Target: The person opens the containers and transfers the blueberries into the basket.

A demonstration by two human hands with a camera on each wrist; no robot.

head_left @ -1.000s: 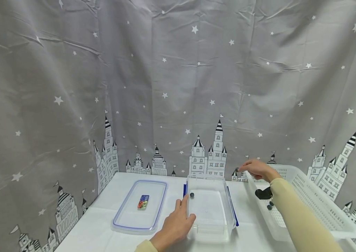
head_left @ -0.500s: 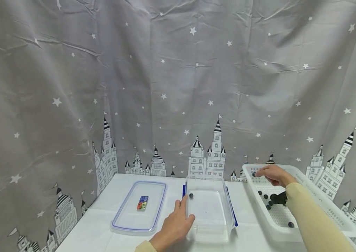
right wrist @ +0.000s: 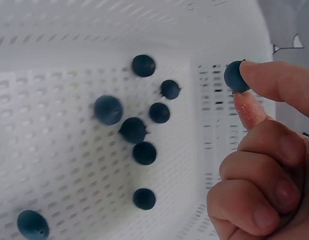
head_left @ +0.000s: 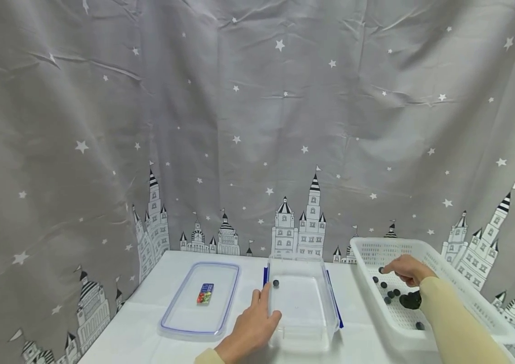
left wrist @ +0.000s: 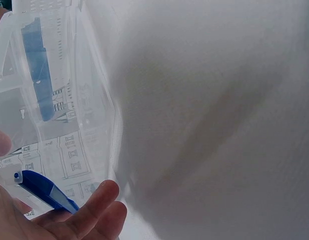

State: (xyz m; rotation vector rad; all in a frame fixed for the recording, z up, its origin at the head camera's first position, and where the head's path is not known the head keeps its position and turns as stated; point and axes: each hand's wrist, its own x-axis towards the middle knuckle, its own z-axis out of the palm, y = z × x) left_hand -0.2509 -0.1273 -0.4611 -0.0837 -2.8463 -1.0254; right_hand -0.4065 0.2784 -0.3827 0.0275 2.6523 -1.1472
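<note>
My right hand is inside the white perforated basket, pinching a blueberry between thumb and index fingertip. Its other fingers are curled toward the palm. Several loose blueberries lie on the basket floor, beside and below the hand. At the middle of the table stands a clear plastic box with blue side latches. One blueberry sits in it near the left wall. My left hand rests against that wall, fingers extended beside a blue latch that hangs outward.
A clear lid with a blue seal and a colourful label lies flat left of the box. White cloth covers the table. A grey curtain printed with stars and castles hangs directly behind.
My right hand has moved right and down, from beside the basket's far left corner into the basket, still pinching the blueberry. The left hand stays against the box.
</note>
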